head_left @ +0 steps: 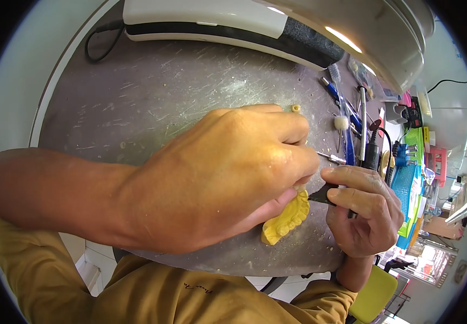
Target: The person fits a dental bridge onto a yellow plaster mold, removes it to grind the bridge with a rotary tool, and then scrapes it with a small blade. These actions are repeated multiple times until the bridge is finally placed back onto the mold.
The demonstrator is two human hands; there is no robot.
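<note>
A yellow dental cast [286, 218] with a curved row of teeth lies tilted low over the bench, its teeth facing right. My left hand [228, 170] is closed at its upper end, knuckles up, with the thumb pressed against it; the other fingertips are hidden behind the hand. A small pale tooth-like piece [300, 188] shows beside the thumb tip. To the right, my right hand [367, 208] pinches a dark flat strip [322, 194] between thumb and fingers. The strip's thin left end comes right up to the cast's teeth.
Across the back of the bench [136, 97] stands a white and black device [206, 27]. A lamp head [374, 43] overhangs the upper right. Pens, brushes and a blue-handled tool [349, 154] lie at right. A small ring-shaped piece [296, 108] sits beyond my left hand.
</note>
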